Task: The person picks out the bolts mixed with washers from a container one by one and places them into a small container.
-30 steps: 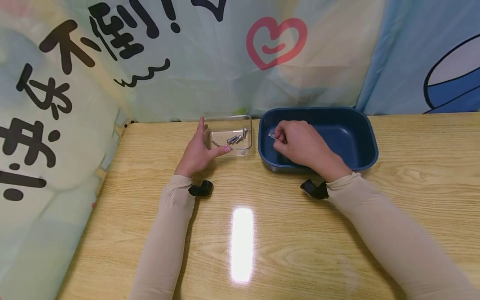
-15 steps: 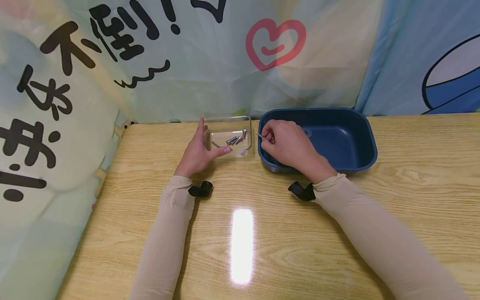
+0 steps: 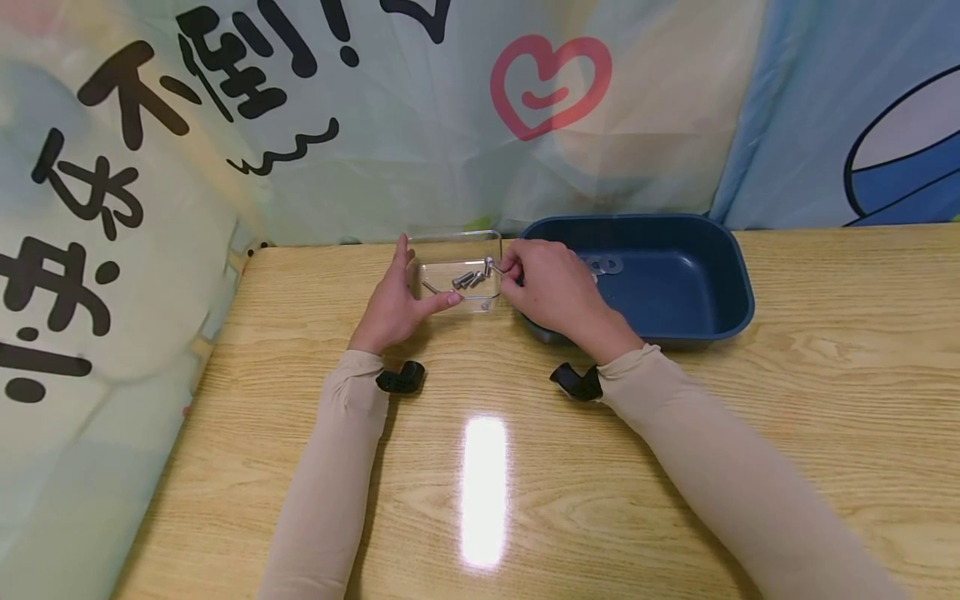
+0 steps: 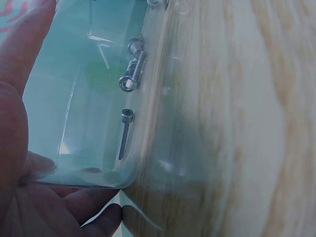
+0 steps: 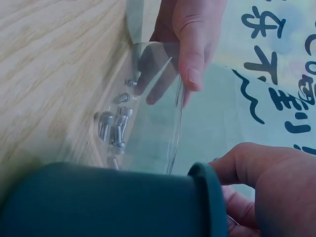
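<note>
My left hand (image 3: 397, 307) grips the left end of a clear plastic box (image 3: 457, 237), its thumb lying along the near rim. Several metal socket-head screws lie on the box's floor; one screw (image 4: 124, 133) rests apart from the others in the left wrist view. My right hand (image 3: 557, 287) is curled over the left rim of a dark blue basin (image 3: 738, 275), fingertips beside the box's right wall. Between thumb and forefinger it pinches a small screw (image 3: 497, 268), mostly hidden by the fingers. Pale ring-shaped washers (image 3: 610, 264) lie inside the basin behind that hand.
Box and basin stand side by side at the back of a wooden table (image 3: 480, 492). Directly behind them hangs a printed cloth (image 3: 420, 158), which also covers the left side. Each wrist wears a black camera mount (image 3: 402, 377).
My right hand has moved left from inside the basin to the box's right edge, carrying the pinched screw. The washers in the basin have come into view. My left hand stays put.
</note>
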Available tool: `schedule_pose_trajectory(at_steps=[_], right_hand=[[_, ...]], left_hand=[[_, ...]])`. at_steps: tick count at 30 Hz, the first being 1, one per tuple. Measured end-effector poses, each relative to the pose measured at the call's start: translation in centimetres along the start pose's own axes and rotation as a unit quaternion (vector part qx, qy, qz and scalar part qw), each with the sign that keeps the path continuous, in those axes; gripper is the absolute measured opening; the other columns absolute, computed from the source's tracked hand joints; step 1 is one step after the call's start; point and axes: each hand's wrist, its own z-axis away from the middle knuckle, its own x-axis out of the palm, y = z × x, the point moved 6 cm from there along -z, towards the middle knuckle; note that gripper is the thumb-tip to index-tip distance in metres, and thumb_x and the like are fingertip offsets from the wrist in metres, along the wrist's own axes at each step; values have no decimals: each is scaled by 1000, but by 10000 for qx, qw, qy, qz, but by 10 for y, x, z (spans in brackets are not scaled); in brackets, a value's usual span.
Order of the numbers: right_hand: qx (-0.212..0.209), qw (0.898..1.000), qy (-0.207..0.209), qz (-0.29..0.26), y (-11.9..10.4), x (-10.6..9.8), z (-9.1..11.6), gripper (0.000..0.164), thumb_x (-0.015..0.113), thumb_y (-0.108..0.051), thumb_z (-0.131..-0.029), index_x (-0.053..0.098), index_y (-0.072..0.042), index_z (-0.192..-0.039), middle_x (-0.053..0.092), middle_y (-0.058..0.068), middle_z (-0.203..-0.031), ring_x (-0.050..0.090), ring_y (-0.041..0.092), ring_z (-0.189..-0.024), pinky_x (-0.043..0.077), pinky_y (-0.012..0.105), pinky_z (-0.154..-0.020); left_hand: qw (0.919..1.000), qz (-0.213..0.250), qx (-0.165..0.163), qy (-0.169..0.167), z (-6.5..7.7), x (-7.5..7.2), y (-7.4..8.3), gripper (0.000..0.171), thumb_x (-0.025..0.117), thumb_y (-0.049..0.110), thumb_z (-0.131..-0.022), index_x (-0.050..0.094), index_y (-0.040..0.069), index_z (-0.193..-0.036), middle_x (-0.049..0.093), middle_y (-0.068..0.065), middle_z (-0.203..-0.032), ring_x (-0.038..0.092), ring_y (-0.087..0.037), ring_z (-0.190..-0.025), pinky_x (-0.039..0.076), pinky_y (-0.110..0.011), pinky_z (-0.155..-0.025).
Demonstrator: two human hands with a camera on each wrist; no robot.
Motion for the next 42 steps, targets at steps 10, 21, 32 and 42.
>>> schedule_pose_trajectory(at_steps=[10,21,32,42], right_hand=[[62,9999,93,-121,-8,9,-6,14,57,-7,-91,69,-4,-97,67,9,-92,62,25,-81,50,41,-75],[200,9996,117,131,-12,17,-8,13,61,-9,-91,70,-5,-99,68,7,-93,62,24,-80,52,41,-71],[133,9993,89,337,-13,22,-12,15,60,-8,-91,71,-4,-100,69,8,-93,64,25,-81,53,43,-74],[143,9988,121,444,-14,25,-13,12,62,-9,-92,71,-5,-98,68,8,-90,63,25,-79,53,42,-71]], left_hand=[[10000,27,28,-14,2,-1,0,123,80,48,-85,-9,12,-162,20,-16,-165,23,-33,-150,25,-48,-119],[10000,65,25,-25,3,1,0,123,80,50,-84,-8,12,-162,20,-15,-165,23,-31,-150,26,-49,-119],[10000,72,-6,-21,5,-1,1,122,80,47,-85,-8,13,-162,19,-15,-166,23,-32,-150,25,-49,-119],[10000,57,-6,-32,4,-2,-1,122,80,47,-85,-8,12,-162,19,-16,-165,24,-32,-150,26,-49,-119]])
